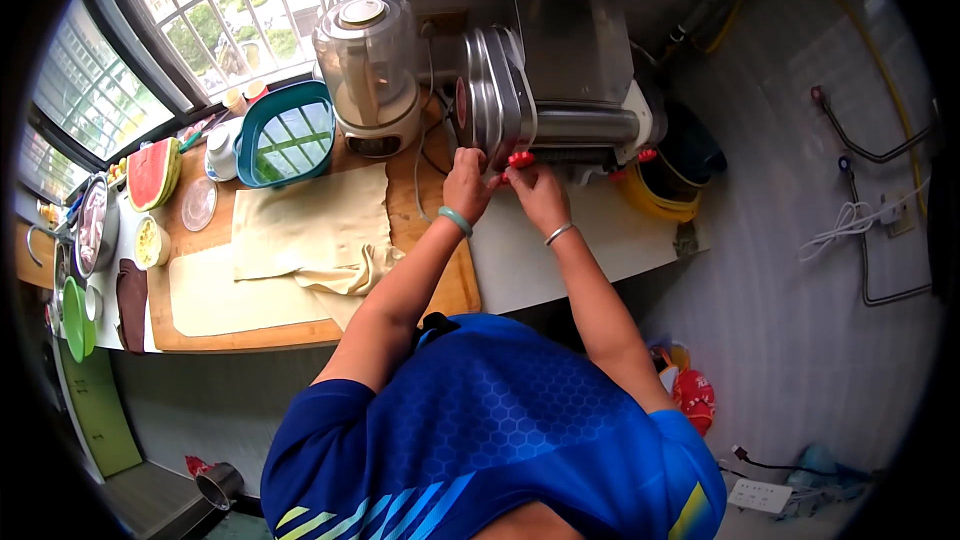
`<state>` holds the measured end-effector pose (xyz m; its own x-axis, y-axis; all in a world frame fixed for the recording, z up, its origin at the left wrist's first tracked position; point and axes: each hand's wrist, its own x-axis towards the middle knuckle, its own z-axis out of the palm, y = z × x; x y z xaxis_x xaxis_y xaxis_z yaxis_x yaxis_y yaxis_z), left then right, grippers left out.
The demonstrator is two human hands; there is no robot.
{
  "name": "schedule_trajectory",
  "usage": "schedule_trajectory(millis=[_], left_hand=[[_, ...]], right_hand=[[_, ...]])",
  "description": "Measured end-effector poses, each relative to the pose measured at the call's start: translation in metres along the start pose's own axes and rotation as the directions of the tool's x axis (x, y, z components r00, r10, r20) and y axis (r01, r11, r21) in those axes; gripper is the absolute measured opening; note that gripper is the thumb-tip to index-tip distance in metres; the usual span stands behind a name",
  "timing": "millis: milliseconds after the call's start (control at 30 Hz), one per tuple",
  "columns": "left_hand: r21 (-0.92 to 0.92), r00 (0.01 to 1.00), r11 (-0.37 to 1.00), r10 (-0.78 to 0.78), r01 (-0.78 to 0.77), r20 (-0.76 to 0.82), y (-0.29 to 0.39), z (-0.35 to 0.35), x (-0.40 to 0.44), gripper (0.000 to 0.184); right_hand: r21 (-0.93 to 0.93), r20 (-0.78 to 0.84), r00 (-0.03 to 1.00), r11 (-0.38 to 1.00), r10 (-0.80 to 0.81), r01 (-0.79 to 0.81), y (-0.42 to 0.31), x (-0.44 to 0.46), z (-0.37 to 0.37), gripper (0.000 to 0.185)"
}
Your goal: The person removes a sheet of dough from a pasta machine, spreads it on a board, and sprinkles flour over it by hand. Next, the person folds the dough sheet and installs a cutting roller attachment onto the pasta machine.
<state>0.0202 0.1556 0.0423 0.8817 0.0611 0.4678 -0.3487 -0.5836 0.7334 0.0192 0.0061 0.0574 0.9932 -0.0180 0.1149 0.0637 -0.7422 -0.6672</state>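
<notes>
A metal noodle machine [580,125] with a round motor housing [500,80] stands at the back of the counter. At its near corner, my right hand [541,198] has its fingers closed around a red knob [520,159]. My left hand [467,183] is just left of it, fingers curled in against the lower edge of the machine; what they pinch is hidden. On the wooden board [460,280] to the left lies a folded sheet of pale dough [315,220], crumpled at its right end, over another flat dough sheet [235,300].
Behind the dough stand a teal basin [288,135] and a blender [368,75]. Further left are a cut watermelon [152,175], a small tub [152,243] and a metal bowl [95,225]. A yellow bucket [660,195] sits right of the machine; a cable [418,170] runs beside it.
</notes>
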Motion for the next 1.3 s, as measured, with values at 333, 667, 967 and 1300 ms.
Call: schedule_trajectory(millis=[333,667,967,1300], left_hand=[[-0.040,0.999,0.999,0.016,-0.018,-0.048,-0.001,0.006,-0.001,0.041],[-0.021,0.998,0.998,0.058,-0.058,-0.039,-0.001,0.004,0.000,0.042],[-0.033,0.999,0.999,0.027,-0.028,-0.028,-0.001,0.006,-0.001,0.042],[-0.029,0.999,0.999,0.026,-0.028,-0.040,-0.006,0.011,-0.001,0.042]], right_hand=[[0.403,0.332,0.898,0.817,0.289,-0.412,-0.018,0.001,-0.014,0.029],[0.386,0.170,0.980,0.908,0.107,-0.166,-0.011,0.003,-0.005,0.031],[0.243,0.030,0.996,0.967,-0.079,0.070,-0.008,0.011,0.004,0.036],[-0.277,0.145,0.977,0.941,-0.159,0.194,-0.037,-0.001,-0.014,0.038]])
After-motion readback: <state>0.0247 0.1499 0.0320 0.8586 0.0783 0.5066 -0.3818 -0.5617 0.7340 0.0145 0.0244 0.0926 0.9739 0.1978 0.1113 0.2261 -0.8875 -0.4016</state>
